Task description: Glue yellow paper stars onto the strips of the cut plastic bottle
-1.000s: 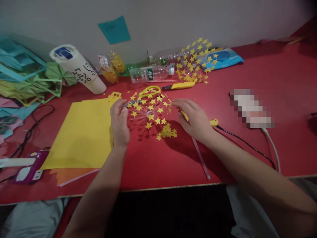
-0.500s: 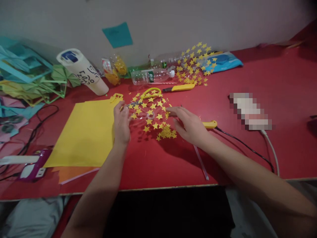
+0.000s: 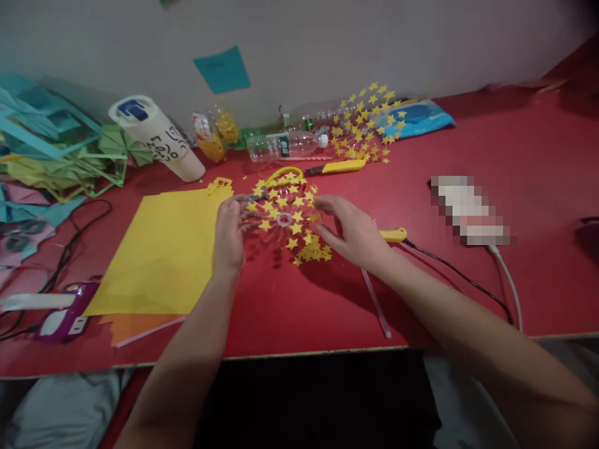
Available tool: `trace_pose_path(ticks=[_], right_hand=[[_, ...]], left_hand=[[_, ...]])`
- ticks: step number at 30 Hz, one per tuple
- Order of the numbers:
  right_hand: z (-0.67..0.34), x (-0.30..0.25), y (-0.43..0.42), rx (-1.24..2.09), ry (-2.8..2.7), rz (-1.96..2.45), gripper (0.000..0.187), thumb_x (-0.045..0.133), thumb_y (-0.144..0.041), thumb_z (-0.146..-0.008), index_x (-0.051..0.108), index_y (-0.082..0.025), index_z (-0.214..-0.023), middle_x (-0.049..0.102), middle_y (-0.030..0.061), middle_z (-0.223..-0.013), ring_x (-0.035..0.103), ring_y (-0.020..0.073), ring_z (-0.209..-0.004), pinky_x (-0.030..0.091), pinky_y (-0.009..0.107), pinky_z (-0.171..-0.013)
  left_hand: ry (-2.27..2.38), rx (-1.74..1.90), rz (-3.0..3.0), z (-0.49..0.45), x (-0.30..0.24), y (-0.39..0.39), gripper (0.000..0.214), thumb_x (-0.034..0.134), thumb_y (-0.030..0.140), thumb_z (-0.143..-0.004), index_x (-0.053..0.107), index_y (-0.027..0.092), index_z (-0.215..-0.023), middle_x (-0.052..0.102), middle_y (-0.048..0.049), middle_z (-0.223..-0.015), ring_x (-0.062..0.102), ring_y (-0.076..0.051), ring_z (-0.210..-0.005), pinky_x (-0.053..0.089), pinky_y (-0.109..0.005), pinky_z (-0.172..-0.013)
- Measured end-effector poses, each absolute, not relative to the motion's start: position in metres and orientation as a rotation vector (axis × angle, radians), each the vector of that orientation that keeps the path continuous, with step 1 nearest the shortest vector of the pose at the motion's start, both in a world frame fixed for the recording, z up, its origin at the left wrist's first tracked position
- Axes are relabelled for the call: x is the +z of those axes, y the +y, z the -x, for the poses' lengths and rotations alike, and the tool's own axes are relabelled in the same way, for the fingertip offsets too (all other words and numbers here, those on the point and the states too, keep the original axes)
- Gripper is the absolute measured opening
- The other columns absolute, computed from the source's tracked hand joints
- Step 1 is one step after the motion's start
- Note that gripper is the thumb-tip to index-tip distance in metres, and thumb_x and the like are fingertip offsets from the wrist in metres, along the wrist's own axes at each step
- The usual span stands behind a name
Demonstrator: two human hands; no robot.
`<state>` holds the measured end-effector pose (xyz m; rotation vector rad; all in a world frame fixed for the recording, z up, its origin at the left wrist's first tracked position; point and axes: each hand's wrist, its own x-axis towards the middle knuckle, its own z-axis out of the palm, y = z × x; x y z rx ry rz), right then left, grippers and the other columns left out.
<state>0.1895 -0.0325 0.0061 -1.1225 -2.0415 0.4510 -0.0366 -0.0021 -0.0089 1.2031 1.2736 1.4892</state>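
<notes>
Between my hands is a cut clear plastic bottle [image 3: 284, 219], spread into thin strips with yellow paper stars at many of their ends. My left hand [image 3: 229, 234] is curled at its left side, fingers closed about the strips there. On the right, my right hand [image 3: 353, 227] bends its fingers and thumb around the outer strips; the exact contact is hard to see. A heap of loose yellow stars [image 3: 314, 249] lies just below the bottle's right side. Behind it are yellow-handled scissors [image 3: 286, 172], partly hidden by the strips.
Yellow paper sheets [image 3: 159, 255] lie left. A second starred bottle [image 3: 358, 134], a plastic bottle [image 3: 299, 144], a yellow utility knife [image 3: 344, 166] and a white tumbler [image 3: 163, 140] stand or lie behind. A yellow-handled corded tool [image 3: 394, 235] and a blurred-out object [image 3: 470, 212] are right.
The starred bottle has turned between my hands, so fewer stars show at its left and the clear strips there are more visible. My right hand has shifted slightly left.
</notes>
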Motion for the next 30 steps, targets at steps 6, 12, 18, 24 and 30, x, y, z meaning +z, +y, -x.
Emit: trace_pose_path(ticks=[6,12,18,24,30], right_hand=[[-0.185,-0.002,-0.01,0.377,-2.087,1.103,0.041,0.038,-0.012,-0.084,0.043,-0.019,-0.124,0.055,0.0123,-0.127,0.053,0.0238,-0.118,0.047,0.045,-0.095],[-0.179,-0.002,-0.003,0.38,-2.191,0.908,0.046,0.03,-0.009,-0.087,0.036,-0.021,-0.131,0.045,0.0106,-0.139,0.038,0.0192,-0.132,0.038,0.047,-0.106],[-0.181,0.008,-0.013,0.118,-2.02,1.095,0.034,0.042,-0.021,-0.087,0.047,-0.024,-0.121,0.053,0.0095,-0.129,0.045,0.0262,-0.123,0.038,0.052,-0.101],[-0.18,0.018,-0.018,0.468,-1.981,1.459,0.039,0.052,-0.04,-0.084,0.051,-0.018,-0.116,0.061,0.0103,-0.106,0.059,0.0173,-0.065,0.05,0.039,-0.069],[-0.169,0.008,-0.005,0.511,-2.0,1.386,0.037,0.05,-0.018,-0.078,0.052,-0.018,-0.115,0.06,0.0108,-0.109,0.061,0.0184,-0.078,0.051,0.037,-0.072]], left_hand=[[1.395,1.428,-1.233,0.04,-0.009,-0.002,0.04,0.053,0.059,-0.077,0.052,0.021,-0.092,0.057,-0.0013,-0.072,0.059,-0.014,-0.063,0.046,-0.024,-0.052],[1.488,1.43,-1.199,0.047,-0.012,0.002,0.039,0.056,0.058,-0.076,0.054,0.021,-0.09,0.056,-0.003,-0.089,0.058,-0.014,-0.073,0.051,-0.025,-0.058],[1.366,1.369,-1.087,0.047,-0.011,0.005,0.037,0.06,0.049,-0.076,0.055,0.024,-0.103,0.056,-0.0065,-0.111,0.059,-0.018,-0.093,0.054,-0.029,-0.068],[1.291,1.332,-1.091,0.044,-0.008,0.003,0.036,0.058,0.048,-0.078,0.055,0.023,-0.104,0.058,-0.0074,-0.106,0.059,-0.022,-0.099,0.056,-0.035,-0.073],[1.274,1.336,-1.043,0.043,-0.006,0.001,0.025,0.061,0.04,-0.076,0.054,0.02,-0.09,0.06,-0.0059,-0.093,0.061,-0.018,-0.087,0.055,-0.032,-0.066]])
